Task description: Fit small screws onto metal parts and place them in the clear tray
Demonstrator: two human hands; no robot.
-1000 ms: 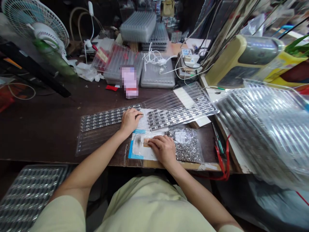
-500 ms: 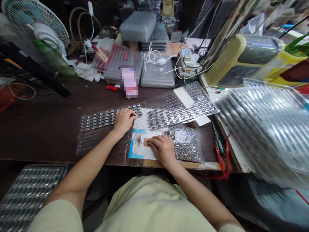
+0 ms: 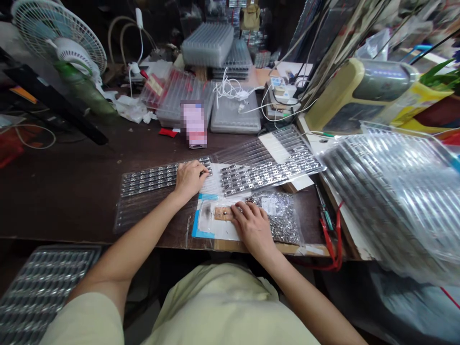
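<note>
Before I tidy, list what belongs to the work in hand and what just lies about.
Likely in use: left tray of metal parts, at the left hand; tan block, at the right hand; right tray; bag of metal pieces.
Likely lying about: fan, green bottle, white cable.

Dark brown table (image 3: pixel 72 206) runs across most of the view, a tan strip showing along part of its near edge, the space underneath deep in shadow. Behind it the room is dim, near black, wall surface hard to make out; a tan bag (image 3: pixel 250 18) hangs at top centre, a white fan (image 3: pixel 72 50) stands far left above a green bottle (image 3: pixel 83 87). Light is stronger at upper right, past slanting strips (image 3: pixel 334 62), a cream machine (image 3: pixel 343 93) and a leafy plant (image 3: pixel 436 76).
</note>
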